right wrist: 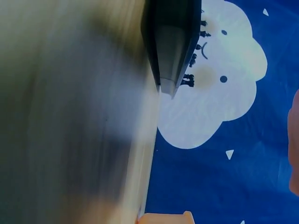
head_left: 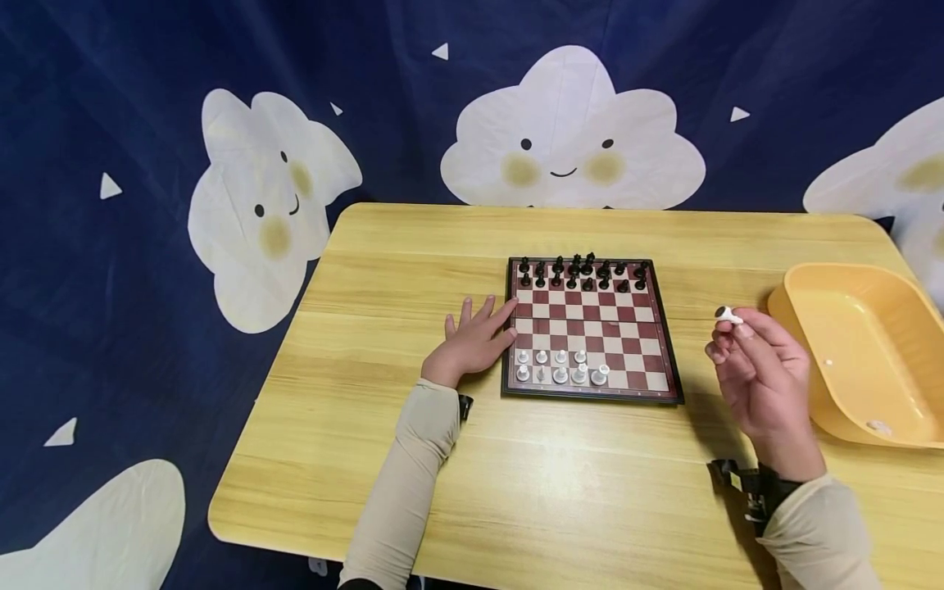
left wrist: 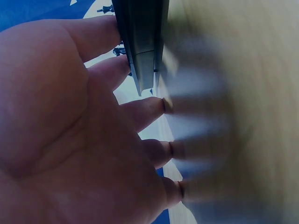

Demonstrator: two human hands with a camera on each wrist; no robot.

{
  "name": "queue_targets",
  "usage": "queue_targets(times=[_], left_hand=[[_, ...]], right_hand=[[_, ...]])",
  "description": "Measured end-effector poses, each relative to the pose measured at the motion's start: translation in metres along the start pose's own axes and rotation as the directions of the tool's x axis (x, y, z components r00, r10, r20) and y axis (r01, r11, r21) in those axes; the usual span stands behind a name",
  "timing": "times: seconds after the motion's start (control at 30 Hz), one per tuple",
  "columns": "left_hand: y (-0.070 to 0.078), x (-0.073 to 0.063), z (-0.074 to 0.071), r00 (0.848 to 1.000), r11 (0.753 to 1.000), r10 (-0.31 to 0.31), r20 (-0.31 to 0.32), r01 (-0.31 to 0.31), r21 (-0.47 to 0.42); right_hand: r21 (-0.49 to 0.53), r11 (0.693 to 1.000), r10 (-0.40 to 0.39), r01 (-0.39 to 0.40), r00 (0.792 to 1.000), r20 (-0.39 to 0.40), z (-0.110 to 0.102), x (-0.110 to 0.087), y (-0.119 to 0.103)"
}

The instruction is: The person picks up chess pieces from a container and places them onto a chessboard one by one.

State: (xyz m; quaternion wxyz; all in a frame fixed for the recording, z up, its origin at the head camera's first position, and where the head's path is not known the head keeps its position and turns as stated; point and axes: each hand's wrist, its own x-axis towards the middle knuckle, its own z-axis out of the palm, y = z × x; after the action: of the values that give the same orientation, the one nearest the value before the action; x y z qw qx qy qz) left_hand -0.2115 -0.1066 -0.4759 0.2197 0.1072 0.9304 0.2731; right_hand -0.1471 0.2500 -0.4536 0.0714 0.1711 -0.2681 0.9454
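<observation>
A chessboard (head_left: 630,340) with red and white squares lies on the table. Black chess pieces (head_left: 571,282) fill its two far rows. Several white chess pieces (head_left: 560,374) stand in the two near rows, towards the left. My left hand (head_left: 468,348), fingers spread, rests at the board's left side; in the left wrist view the thumb and forefinger touch the dark board edge (left wrist: 142,42). Right of the board and above the table, my right hand (head_left: 767,377) pinches a white chess piece (head_left: 728,315), its dark base tipped up and leftward. Its exact kind is hard to tell.
At the right stands a yellow plastic bin (head_left: 792,287), beside and partly behind the right hand. A few small white pieces (head_left: 879,427) lie in it. A blue curtain (head_left: 398,106) with clouds hangs behind the wooden table (head_left: 354,352).
</observation>
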Motion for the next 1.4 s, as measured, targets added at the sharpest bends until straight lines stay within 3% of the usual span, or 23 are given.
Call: queue_targets(times=[0.1,0.13,0.2,0.23,0.27,0.3,0.33,0.4,0.47,0.53,0.67,0.9,1.3,1.4], left_hand=[[-0.001,0.001,0.000,1.000,1.000,0.000,0.000,0.000,-0.004],[-0.001,0.001,0.000,1.000,1.000,0.000,0.001,0.000,-0.004],[-0.001,0.001,0.000,1.000,1.000,0.001,0.003,-0.001,-0.006],[-0.001,0.001,0.000,1.000,1.000,0.002,0.003,-0.002,-0.007],[-0.001,0.001,0.000,1.000,1.000,0.003,0.003,-0.003,-0.008],[-0.001,0.000,0.000,1.000,1.000,0.004,0.003,-0.004,-0.008],[-0.001,0.000,0.000,1.000,1.000,0.005,0.002,-0.005,-0.008],[-0.002,0.000,-0.001,1.000,1.000,0.006,0.001,-0.006,-0.009],[-0.002,0.000,-0.001,1.000,1.000,0.005,0.001,-0.005,-0.007],[-0.002,0.000,-0.001,1.000,1.000,0.004,0.001,-0.004,-0.004],[-0.003,0.001,0.000,1.000,1.000,0.003,0.004,-0.003,-0.004],[-0.002,0.000,0.000,1.000,1.000,0.004,0.003,-0.004,-0.013],[-0.001,0.001,0.000,1.000,1.000,0.009,0.004,-0.009,-0.017],[-0.001,0.001,-0.001,1.000,1.000,0.007,0.006,-0.007,-0.019]], right_hand=[[-0.067,0.997,-0.045,0.041,0.997,-0.065,0.005,0.000,0.002],[-0.144,0.987,-0.084,0.072,0.993,-0.080,0.006,0.000,0.004],[-0.361,0.924,-0.169,0.127,0.982,-0.088,0.008,-0.002,0.008],[-0.480,0.864,-0.213,0.153,0.974,-0.072,0.009,-0.002,0.010],[-0.612,0.772,-0.253,0.175,0.966,-0.043,0.011,-0.003,0.012],[-0.732,0.653,-0.288,0.196,0.958,-0.001,0.012,-0.004,0.014],[-0.828,0.514,-0.316,0.224,0.947,0.060,0.013,-0.005,0.016],[-0.917,0.296,-0.314,0.268,0.934,0.172,0.017,-0.006,0.019],[-0.944,0.122,-0.285,0.306,0.922,0.262,0.022,-0.007,0.021],[-0.940,0.036,-0.245,0.341,0.914,0.322,0.024,-0.007,0.023],[-0.925,-0.002,-0.178,0.379,0.910,0.373,0.024,-0.007,0.025],[-0.918,-0.052,-0.070,0.393,0.916,0.396,0.017,-0.007,0.027],[-0.889,-0.086,0.021,0.451,0.892,0.451,0.015,0.001,0.035],[-0.886,-0.107,0.047,0.450,0.893,0.448,0.016,0.004,0.036]])
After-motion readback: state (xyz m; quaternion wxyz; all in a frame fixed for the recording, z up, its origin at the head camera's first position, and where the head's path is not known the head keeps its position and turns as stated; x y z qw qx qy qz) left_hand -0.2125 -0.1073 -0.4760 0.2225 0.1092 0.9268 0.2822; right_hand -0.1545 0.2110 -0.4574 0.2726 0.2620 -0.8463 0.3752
